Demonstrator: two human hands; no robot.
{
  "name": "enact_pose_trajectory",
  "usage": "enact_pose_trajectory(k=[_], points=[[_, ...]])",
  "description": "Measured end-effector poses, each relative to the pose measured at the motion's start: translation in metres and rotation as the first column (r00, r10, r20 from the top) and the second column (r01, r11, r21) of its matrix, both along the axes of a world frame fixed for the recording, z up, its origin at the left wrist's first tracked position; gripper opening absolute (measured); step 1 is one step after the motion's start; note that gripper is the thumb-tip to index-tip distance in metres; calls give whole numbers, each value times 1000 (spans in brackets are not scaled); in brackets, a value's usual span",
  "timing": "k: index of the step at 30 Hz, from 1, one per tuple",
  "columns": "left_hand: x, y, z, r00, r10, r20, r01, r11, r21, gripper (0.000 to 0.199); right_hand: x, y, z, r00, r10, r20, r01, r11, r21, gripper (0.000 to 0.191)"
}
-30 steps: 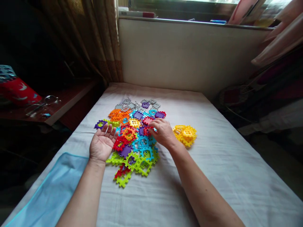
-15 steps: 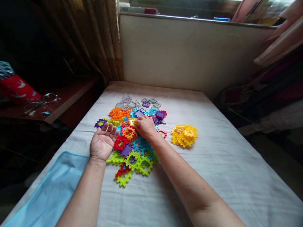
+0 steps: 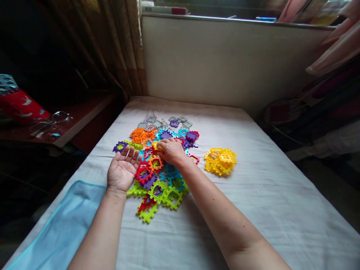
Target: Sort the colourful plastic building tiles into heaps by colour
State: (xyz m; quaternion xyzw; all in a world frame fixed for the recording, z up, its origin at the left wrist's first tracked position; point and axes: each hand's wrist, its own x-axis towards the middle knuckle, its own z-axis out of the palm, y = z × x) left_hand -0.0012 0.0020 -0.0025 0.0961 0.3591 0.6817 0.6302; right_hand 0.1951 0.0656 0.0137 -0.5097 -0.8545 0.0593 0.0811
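Note:
A pile of notched plastic pieces in green, blue, red, orange and purple lies mid-bed. My left hand rests palm up at the pile's left side, fingers spread and holding nothing. Over the middle of the pile, my right hand has its fingers closed round a yellow piece, mostly hidden by them. Just below those fingers lies an orange square piece. To the right sits a separate heap of yellow pieces. Grey pieces lie at the far side of the pile.
A blue cloth covers the left front of the light bedsheet. On the dark red side table at left are eyeglasses and a red patterned container. A pale panel stands beyond the bed.
Around the fingers of my right hand, orange and red pieces have shifted slightly; the hand itself has moved little. My left hand stays open in nearly the same place.

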Motion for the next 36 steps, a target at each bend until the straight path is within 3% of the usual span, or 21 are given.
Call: enact_pose_trajectory(k=[5,9,15,19,23,28,33,36], points=[[-2,0,-2,1000,-2,4,2,1000,4,19,-6,-3,2,999,3,42,-4,999,39,25],[-3,0,-4,1000,-18,-3,18,1000,20,19,11,-6,7,989,-50,-138,62,994,90,29],[-1,0,-2,999,1,37,-1,1000,8,20,98,-6,10,870,-314,-379,379,919,107,32],[1,0,0,999,21,43,-20,1000,-10,20,157,-11,2,791,-503,-348,568,816,111,36],[0,1,-2,1000,17,9,-17,1000,7,19,189,-15,-11,728,-630,-269,668,740,75,37],[-1,1,-4,999,7,-41,-6,1000,13,20,197,-14,-19,738,-649,-188,664,747,26,39],[1,1,-1,1000,23,-14,-23,1000,-6,20,190,-18,-6,727,-683,-65,678,730,-85,41],[2,0,0,1000,25,-1,-25,1000,-8,21,187,-21,2,733,-679,-39,675,734,-82,40]])
